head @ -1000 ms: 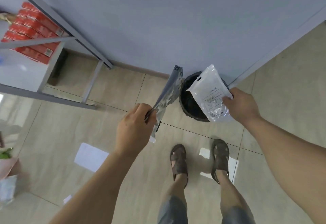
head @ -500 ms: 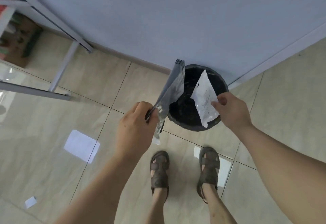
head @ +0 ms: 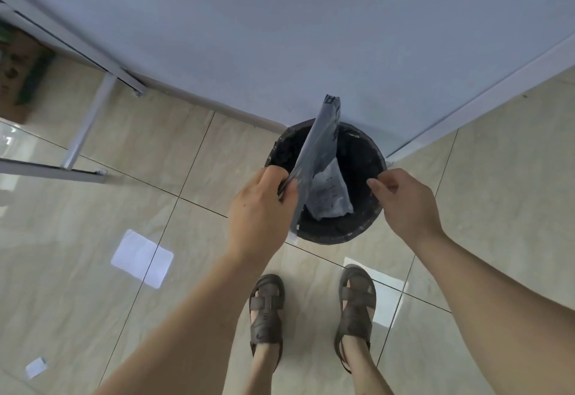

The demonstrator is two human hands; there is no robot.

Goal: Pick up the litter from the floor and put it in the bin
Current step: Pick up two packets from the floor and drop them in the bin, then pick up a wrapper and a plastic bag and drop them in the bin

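A round black bin [head: 370, 158] stands on the tiled floor against the wall. My left hand [head: 261, 208] pinches the lower end of a grey plastic mailer bag [head: 319, 158], which stands up over the bin's left half. A white plastic pouch with print [head: 331, 195] lies inside the bin, partly behind the grey bag. My right hand [head: 404, 202] hovers over the bin's right rim with loosely bent fingers and holds nothing. A small white paper scrap [head: 36, 366] lies on the floor at the lower left.
A metal shelf frame [head: 90, 121] stands at the left, with a cardboard box [head: 18, 74] under it. The wall and baseboard [head: 466, 105] run behind the bin. My sandalled feet [head: 311, 310] stand just in front of it. Bright light patches [head: 141, 258] reflect on the tiles.
My right hand has let go of the white pouch, which dropped into the bin. My left hand has carried the grey bag rightward over the bin. The view has come closer.
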